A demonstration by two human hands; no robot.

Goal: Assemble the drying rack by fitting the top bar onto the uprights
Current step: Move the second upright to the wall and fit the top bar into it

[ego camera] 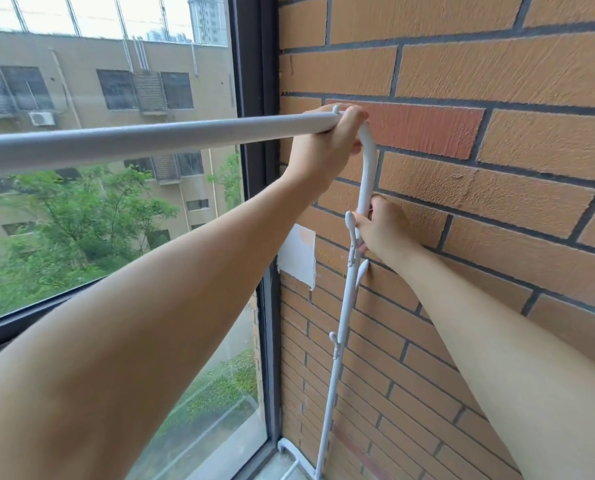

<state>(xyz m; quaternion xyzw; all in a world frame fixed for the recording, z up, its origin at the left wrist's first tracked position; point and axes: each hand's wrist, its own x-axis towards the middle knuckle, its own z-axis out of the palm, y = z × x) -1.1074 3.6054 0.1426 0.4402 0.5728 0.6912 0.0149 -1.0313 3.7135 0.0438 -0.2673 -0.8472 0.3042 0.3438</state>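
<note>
A long white top bar (143,140) runs in from the left edge to a bend at the wall, where it curves down into a short leg (368,174). My left hand (327,140) is closed over that bend. Below it stands a thin white upright (343,327) with small hooks, reaching down to a white foot (291,452) on the floor. My right hand (381,226) grips the place where the bar's leg meets the top of the upright. The joint itself is hidden by my fingers.
A brick wall (479,188) stands right behind the upright. A large window with a dark frame (254,81) fills the left side, with buildings and trees outside. A white patch (298,254) sits on the wall near the frame.
</note>
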